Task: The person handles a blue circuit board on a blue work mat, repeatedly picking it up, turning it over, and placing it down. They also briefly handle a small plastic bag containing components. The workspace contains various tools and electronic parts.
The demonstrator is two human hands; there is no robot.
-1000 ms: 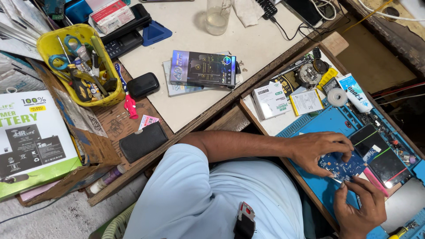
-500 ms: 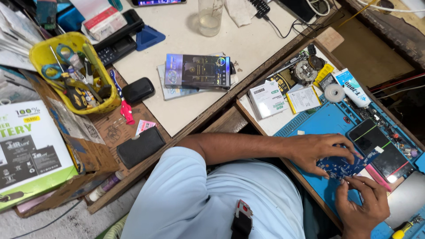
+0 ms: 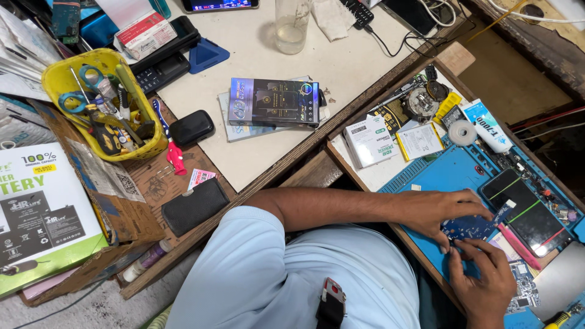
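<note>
Down at the blue work mat, one small dark-blue circuit board sits pinched between both hands: left hand curled over its far edge, right hand nipping the near edge with bent fingertips. Just right of them lie one dark phone and one pink pry stick.

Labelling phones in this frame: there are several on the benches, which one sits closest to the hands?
The black phone with the cracked screen, lying on the blue mat just right of the left hand. The other phones lie far off on the white desk.
</note>
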